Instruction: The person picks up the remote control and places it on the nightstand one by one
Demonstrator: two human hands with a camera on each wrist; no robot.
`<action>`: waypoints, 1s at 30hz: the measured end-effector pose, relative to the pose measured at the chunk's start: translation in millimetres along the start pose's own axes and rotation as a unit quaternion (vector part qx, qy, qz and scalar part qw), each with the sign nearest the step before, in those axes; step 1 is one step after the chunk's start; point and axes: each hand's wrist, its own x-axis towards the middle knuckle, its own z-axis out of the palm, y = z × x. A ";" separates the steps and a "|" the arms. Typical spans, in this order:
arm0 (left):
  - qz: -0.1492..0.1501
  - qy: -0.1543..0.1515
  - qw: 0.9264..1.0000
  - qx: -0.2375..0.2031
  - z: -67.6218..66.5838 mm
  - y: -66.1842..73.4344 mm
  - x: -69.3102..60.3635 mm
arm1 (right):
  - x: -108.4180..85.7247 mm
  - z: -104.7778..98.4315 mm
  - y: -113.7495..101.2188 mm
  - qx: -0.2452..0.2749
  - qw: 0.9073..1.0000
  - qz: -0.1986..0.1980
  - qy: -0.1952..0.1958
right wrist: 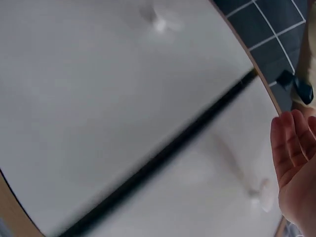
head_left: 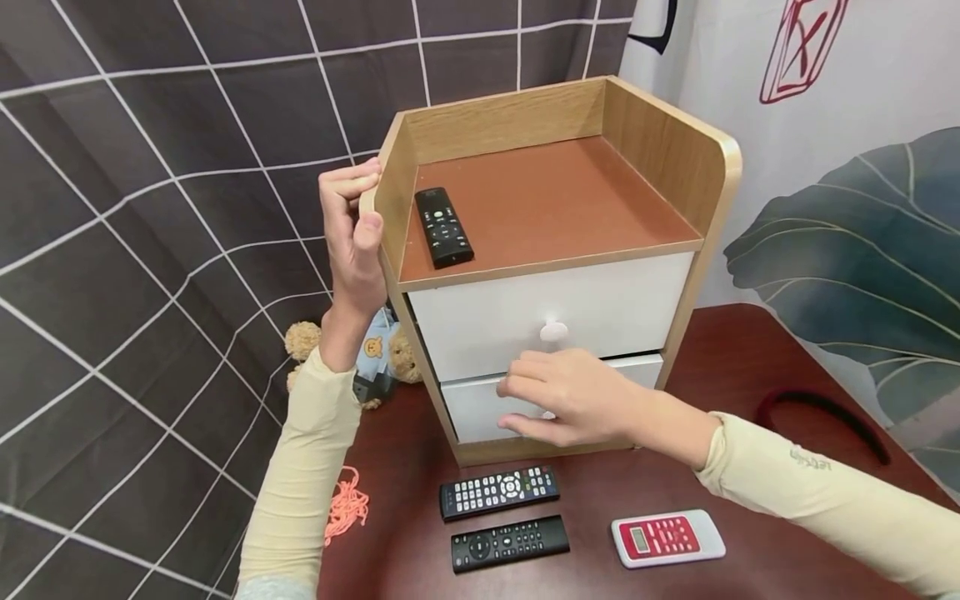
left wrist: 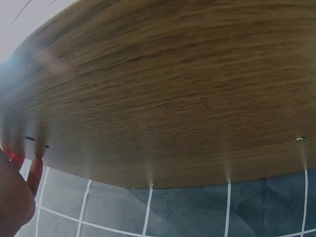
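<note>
A small wooden cabinet (head_left: 648, 158) with two white drawers stands on the table. My left hand (head_left: 352, 242) grips the top of its left side panel (left wrist: 163, 98), the thumb at the front edge. My right hand (head_left: 570, 396) hovers before the lower drawer (head_left: 472, 408), its fingers fairly straight and holding nothing. In the right wrist view the lower drawer's knob (right wrist: 266, 195) shows beside that hand. The upper drawer (head_left: 480, 325), with its white round knob (head_left: 553, 331), is closed. A black remote control (head_left: 444, 227) lies on the cabinet's brown top (head_left: 540, 196).
Before the cabinet lie two dark remote controls (head_left: 498, 492) (head_left: 510, 543) and a red-and-white remote (head_left: 667, 538). Orange yarn (head_left: 347, 504) and a teddy bear (head_left: 302, 340) are at the left. A dark curved band (head_left: 832, 408) lies at right. A checked curtain (head_left: 150, 208) hangs behind.
</note>
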 end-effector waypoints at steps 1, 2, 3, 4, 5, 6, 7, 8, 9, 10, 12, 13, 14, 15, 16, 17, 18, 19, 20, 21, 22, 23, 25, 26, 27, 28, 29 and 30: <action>0.000 0.002 1.000 -0.001 -0.1 -0.1 0.1 | -4.3 3.4 -1.1 0.008 1.000 0.006 -0.002; 0.000 0.003 1.000 -0.002 -0.2 -0.2 0.1 | -8.4 6.7 -2.2 0.016 1.000 0.014 -0.005; 0.000 0.003 1.000 -0.002 -0.2 -0.3 0.1 | -12.3 9.8 -3.4 0.025 0.999 0.022 -0.006; 0.000 0.003 1.000 -0.003 -0.2 -0.5 0.1 | -15.9 12.9 -4.5 0.034 0.999 0.027 -0.005; -0.001 0.003 1.000 -0.004 -0.2 -0.6 -0.1 | -19.5 16.1 -5.7 0.043 0.999 0.031 -0.003; -0.001 0.003 1.000 -0.005 -0.2 -0.7 -0.2 | -23.2 19.2 -7.0 0.052 0.998 0.035 -0.002; -0.001 0.003 1.000 -0.006 -0.1 -0.7 -0.2 | -26.9 22.3 -8.7 0.063 0.997 0.039 -0.002; -0.002 0.002 1.000 -0.007 -0.1 -0.8 -0.3 | -30.7 25.5 -10.6 0.073 0.996 0.043 -0.002; -0.002 0.002 1.000 -0.008 0.0 -0.8 -0.3 | -34.9 28.8 -12.6 0.084 0.995 0.046 -0.001; -0.002 0.002 1.000 -0.009 0.1 -0.8 -0.1 | -39.4 32.4 -14.7 0.095 0.994 0.048 -0.001; -0.003 0.003 1.000 -0.010 0.2 -0.7 0.0 | -50.0 39.6 -19.7 0.111 0.992 0.053 -0.007; -0.004 0.003 1.000 -0.010 0.3 -0.6 0.0 | -56.0 43.3 -22.5 0.118 0.991 0.057 -0.013; -0.004 0.003 1.000 -0.010 0.4 -0.5 0.0 | -62.2 47.0 -25.3 0.124 0.990 0.060 -0.020; -0.004 0.003 1.000 -0.010 0.5 -0.5 -0.1 | -68.7 50.7 -28.1 0.131 0.989 0.061 -0.026; -0.005 0.004 1.000 -0.011 0.6 -0.5 -0.1 | -75.1 54.1 -30.7 0.134 0.988 0.065 -0.035; -0.005 0.004 1.000 -0.011 0.7 -0.5 -0.1 | -81.4 57.4 -33.3 0.136 0.987 0.068 -0.045; -0.005 0.004 1.000 -0.012 0.9 -0.5 -0.1 | -87.5 60.3 -35.8 0.138 0.986 0.075 -0.054; -0.005 0.004 1.000 -0.012 1.0 -0.5 -0.1 | -93.1 63.5 -37.7 0.140 0.985 0.079 -0.061; -0.005 0.005 1.000 -0.013 1.1 -0.6 0.0 | -98.4 66.5 -39.1 0.141 0.984 0.084 -0.065; -0.004 0.005 1.000 -0.013 1.1 -0.6 0.1 | -103.4 69.5 -40.1 0.142 0.984 0.088 -0.068; -0.004 0.005 1.000 -0.013 1.1 -0.6 0.3 | -108.3 72.4 -40.8 0.141 0.983 0.095 -0.071; -0.004 0.006 1.000 -0.013 1.3 -0.7 0.3 | -113.0 75.2 -40.8 0.141 0.982 0.103 -0.073; -0.003 0.008 1.000 -0.011 1.3 -0.6 0.6 | -122.6 80.8 -39.7 0.139 0.979 0.121 -0.083; -0.002 0.009 1.000 -0.011 1.3 -0.6 0.8 | -127.5 83.4 -38.8 0.136 0.978 0.131 -0.088; -0.003 0.009 1.000 -0.011 1.2 -0.5 0.7 | -132.5 85.8 -37.8 0.133 0.976 0.140 -0.096; -0.004 0.009 1.000 -0.011 1.2 -0.4 0.5 | -137.3 88.1 -36.8 0.130 0.974 0.150 -0.105; -0.004 0.009 1.000 -0.011 1.2 -0.3 0.5 | -141.9 90.2 -35.8 0.126 0.972 0.161 -0.117; -0.004 0.008 1.000 -0.012 1.1 -0.2 0.6 | -146.3 92.1 -35.0 0.122 0.969 0.172 -0.129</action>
